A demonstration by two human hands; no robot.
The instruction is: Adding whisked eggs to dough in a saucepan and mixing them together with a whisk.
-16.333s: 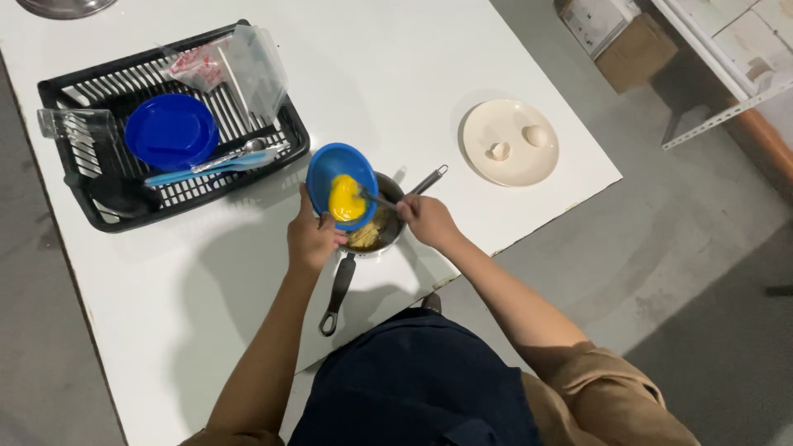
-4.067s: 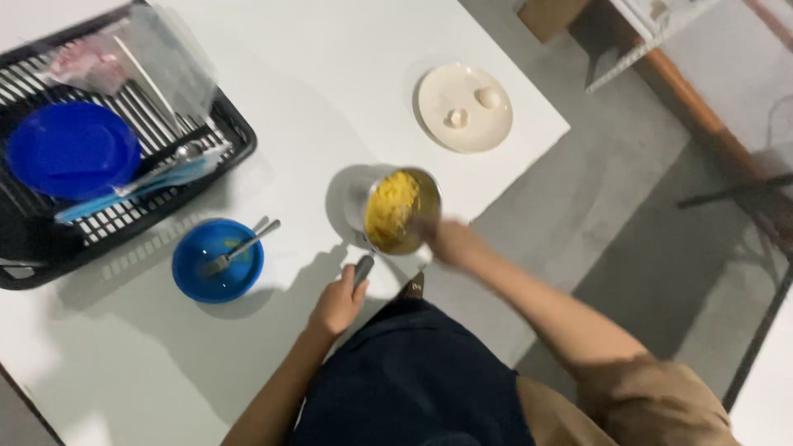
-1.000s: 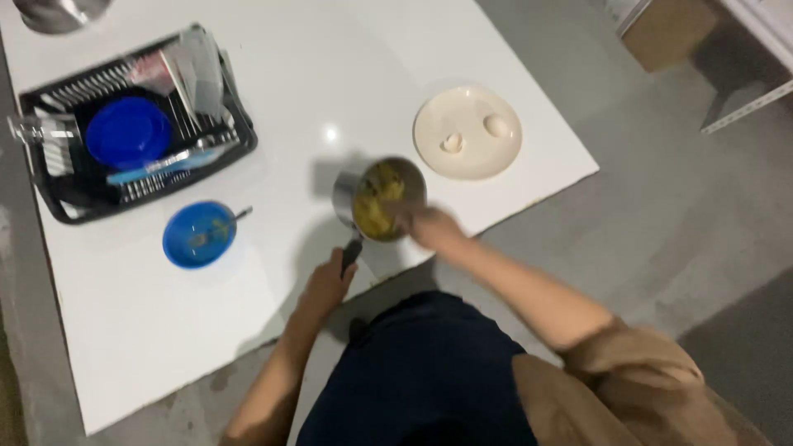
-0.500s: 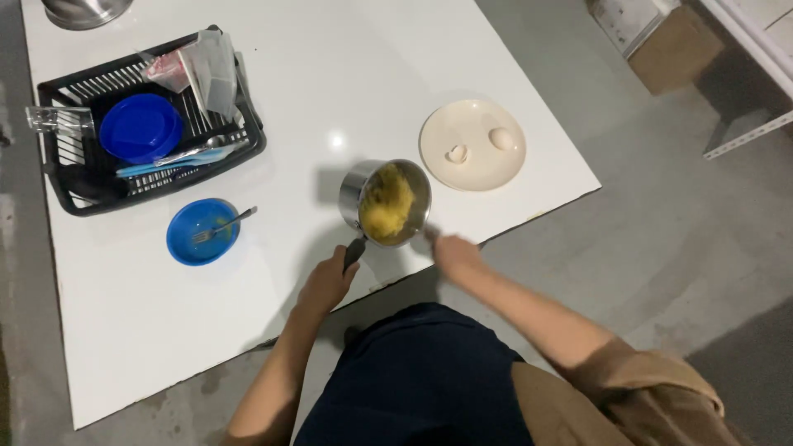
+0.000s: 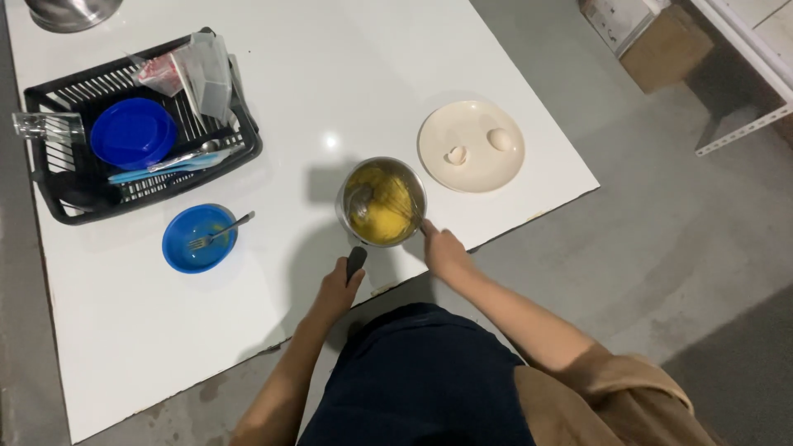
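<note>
**Egg now in the pan, bowl set aside**

While the left hand [image 5: 337, 285] closes around the dark handle [image 5: 356, 263] of the small steel saucepan [image 5: 382, 201], the right hand [image 5: 443, 250] sits at the pan's near right rim, fingers drawn together; whether it pinches a utensil I cannot tell, though something thin and metallic shows inside the pan. The saucepan stands close to the near edge of the white tabletop [image 5: 330, 91], roughly midway along it, and holds a yellow egg mixture [image 5: 387, 216] that covers most of its bottom.

Sixteen seconds ago the blue bowl [image 5: 199, 239] was tipped over the pan with yellow in it; now it rests well to the left of the pan, nearly emptied, a fork [image 5: 221, 231] lying across it. Four seconds ago and since, both hands have been at the pan as they are here, the left on the handle and the right at the rim. I judge the pour finished and the work moved on to stirring the mixture in the pan.

Beyond the pan, toward the right edge, a cream plate [image 5: 471, 169] carries eggshell pieces [image 5: 456, 154]. Near the far left corner a black dish rack [image 5: 239, 144] holds a blue lid [image 5: 132, 133], clear bags and cutlery.
</note>
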